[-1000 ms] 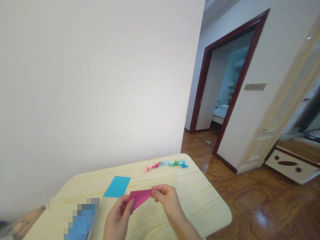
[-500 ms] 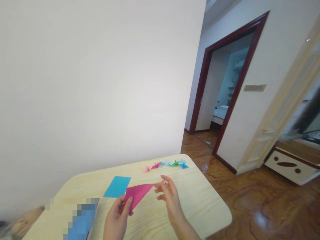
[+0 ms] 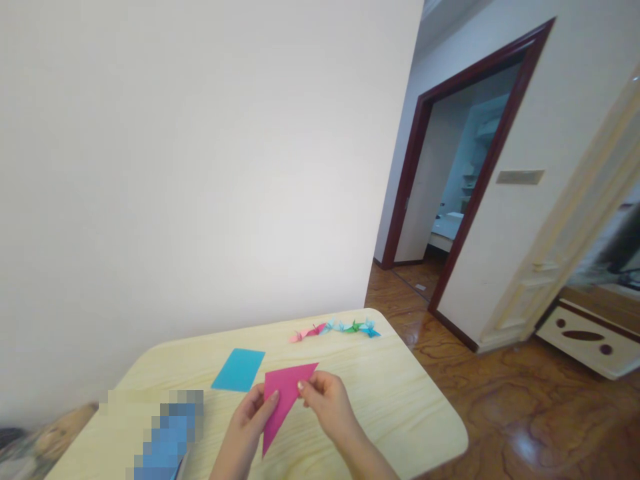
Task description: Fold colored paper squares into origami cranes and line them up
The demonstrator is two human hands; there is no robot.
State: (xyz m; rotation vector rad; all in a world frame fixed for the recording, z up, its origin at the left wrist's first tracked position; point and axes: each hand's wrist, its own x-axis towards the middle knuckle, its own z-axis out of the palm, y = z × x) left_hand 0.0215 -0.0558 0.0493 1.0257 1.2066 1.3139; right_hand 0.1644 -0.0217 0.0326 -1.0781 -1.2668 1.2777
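Observation:
I hold a magenta paper triangle (image 3: 283, 395) just above the light wooden table (image 3: 400, 407). My left hand (image 3: 253, 419) pinches its left edge with thumb and fingers. My right hand (image 3: 325, 403) pinches its right edge, fingers closed on the paper. One point of the triangle points down toward me, another up and to the right. A blue paper sheet (image 3: 239, 370) lies flat on the table just beyond my left hand.
A row of small folded paper cranes (image 3: 335, 328), pink, blue and green, lies near the table's far edge. A blurred blue object (image 3: 165, 437) sits at the front left. A white wall stands behind the table; an open doorway (image 3: 450, 200) and wooden floor lie to the right.
My right hand let go of the paper, opened, then closed on the triangle's right edge again. The triangle now hangs with one point downward. The view shifted slightly.

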